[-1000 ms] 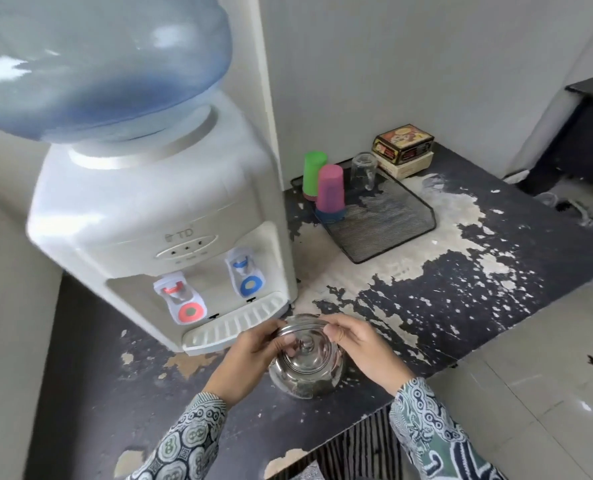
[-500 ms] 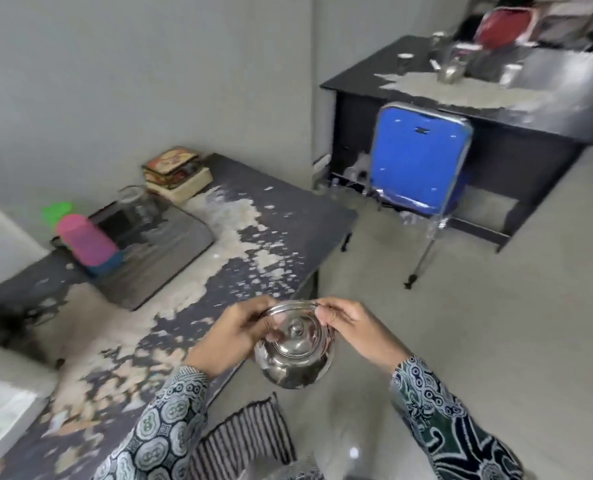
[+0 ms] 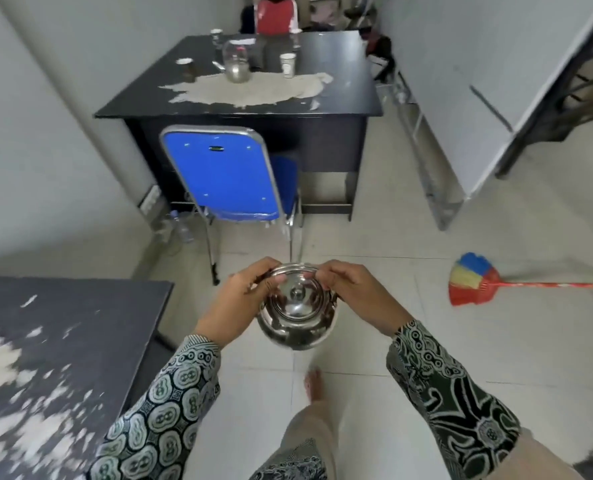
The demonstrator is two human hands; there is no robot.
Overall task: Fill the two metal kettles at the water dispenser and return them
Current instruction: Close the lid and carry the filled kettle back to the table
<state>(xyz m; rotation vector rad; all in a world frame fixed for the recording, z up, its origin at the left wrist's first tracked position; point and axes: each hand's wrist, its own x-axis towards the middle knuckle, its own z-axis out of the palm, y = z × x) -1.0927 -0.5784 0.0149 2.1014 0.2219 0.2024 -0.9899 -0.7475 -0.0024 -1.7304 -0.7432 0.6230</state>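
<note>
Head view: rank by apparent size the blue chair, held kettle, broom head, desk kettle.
1. blue chair
2. held kettle, inflated by nearness to the camera
3. broom head
4. desk kettle, far off, so true size versus the held one is unsure

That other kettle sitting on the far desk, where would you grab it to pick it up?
Probably by the arched handle standing upright over the kettle on the desk, coming down from above. The round, shiny body offers little to hold, and the spout points left. Paper cups stand beside it, so reaching from overhead avoids them.
</note>
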